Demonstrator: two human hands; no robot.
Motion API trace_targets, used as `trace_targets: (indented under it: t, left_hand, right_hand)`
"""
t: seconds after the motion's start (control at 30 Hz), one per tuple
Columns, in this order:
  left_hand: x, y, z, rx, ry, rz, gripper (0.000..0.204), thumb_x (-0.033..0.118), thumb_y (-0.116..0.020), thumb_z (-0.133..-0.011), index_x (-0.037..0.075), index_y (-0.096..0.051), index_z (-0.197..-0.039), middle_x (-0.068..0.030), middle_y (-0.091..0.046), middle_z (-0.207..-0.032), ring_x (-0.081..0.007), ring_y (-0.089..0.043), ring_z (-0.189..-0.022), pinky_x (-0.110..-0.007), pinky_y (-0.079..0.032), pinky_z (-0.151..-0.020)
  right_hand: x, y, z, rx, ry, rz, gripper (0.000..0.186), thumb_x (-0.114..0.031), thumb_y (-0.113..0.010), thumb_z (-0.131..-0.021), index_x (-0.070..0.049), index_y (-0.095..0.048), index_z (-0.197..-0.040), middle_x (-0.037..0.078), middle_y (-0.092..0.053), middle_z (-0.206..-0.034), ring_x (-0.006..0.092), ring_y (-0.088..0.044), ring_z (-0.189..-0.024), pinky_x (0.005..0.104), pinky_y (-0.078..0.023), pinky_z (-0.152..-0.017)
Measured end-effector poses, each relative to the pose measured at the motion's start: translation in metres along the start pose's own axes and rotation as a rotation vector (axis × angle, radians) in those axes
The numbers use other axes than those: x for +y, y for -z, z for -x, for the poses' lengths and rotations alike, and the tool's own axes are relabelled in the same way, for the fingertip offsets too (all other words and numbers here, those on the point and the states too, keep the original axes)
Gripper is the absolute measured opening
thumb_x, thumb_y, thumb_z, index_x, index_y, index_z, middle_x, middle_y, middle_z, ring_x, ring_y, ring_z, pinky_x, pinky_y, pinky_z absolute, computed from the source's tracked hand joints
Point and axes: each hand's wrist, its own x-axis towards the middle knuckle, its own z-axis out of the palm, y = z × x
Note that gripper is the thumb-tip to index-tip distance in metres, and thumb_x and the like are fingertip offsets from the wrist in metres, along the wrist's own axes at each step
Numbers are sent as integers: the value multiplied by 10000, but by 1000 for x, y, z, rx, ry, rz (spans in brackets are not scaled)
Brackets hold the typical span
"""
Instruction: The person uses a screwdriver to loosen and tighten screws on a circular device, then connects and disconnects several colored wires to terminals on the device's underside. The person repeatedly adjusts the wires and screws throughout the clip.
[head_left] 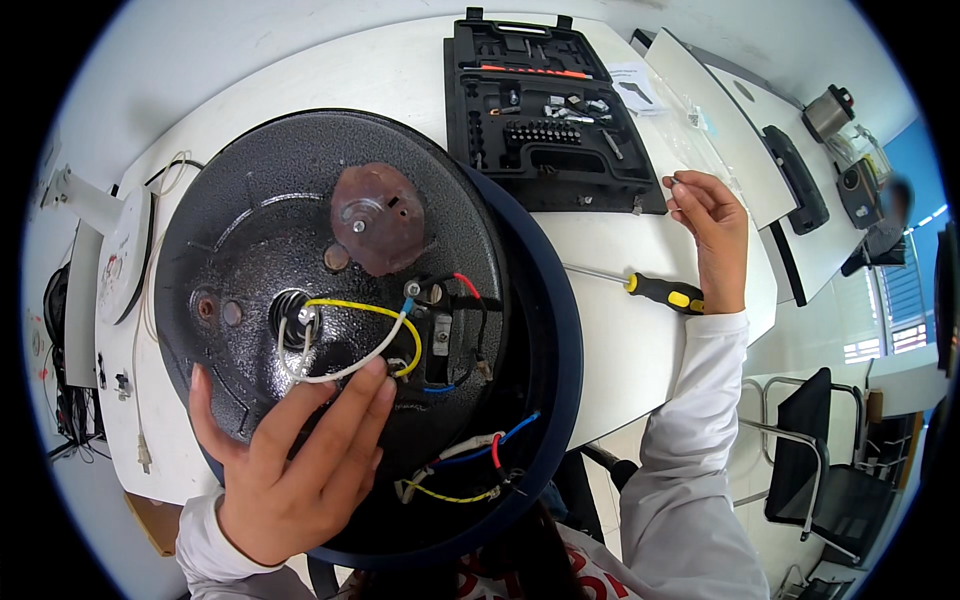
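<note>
A round black speckled metal base point(270, 215) leans over a dark blue round housing point(572, 370). On the base are a rusty brown plate point(375, 225), a yellow wire point(370, 308) and a white wire point(345, 372). My left hand point(300, 465) rests on the base's near side with fingers spread, fingertips close to the white wire. My right hand point(712, 225) is raised over the table's right side, thumb and forefinger pinched on something too small to make out. Below it lies a yellow-and-black screwdriver point(665, 293). Loose coloured wires point(465, 460) show inside the housing.
An open black tool case point(545, 120) with bits and sockets stands at the back of the white table point(620, 365). A white round device point(125, 255) and a cable plug point(144, 455) are at left. Chairs point(810, 450) and another person point(888, 225) are at right.
</note>
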Motion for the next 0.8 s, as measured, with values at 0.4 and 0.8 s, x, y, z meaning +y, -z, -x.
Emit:
trace_targets:
  t: [0.4, 0.8]
  left_hand:
    - [1, 0, -3, 39, 26, 46, 423, 244, -703, -708, 163, -736, -1123, 86, -631, -1274, -130, -553, -1074, -714, -150, -1081]
    - [-9, -7, 2, 122, -56, 129, 591, 216, -739, -642, 127, -690, -1224, 51, -600, -1334, -184, -531, -1166, -712, -153, -1094]
  right_hand:
    - [1, -1, 4, -89, 81, -4, 145, -51, -739, -862, 17, -688, -980, 99, -726, -917, 106, -666, -791, 214, -524, -738]
    - [-37, -41, 46, -293, 199, -37, 126, 60, -674, -852, 17, -645, -966, 126, -694, -977, 180, -682, -861, 265, -530, -760]
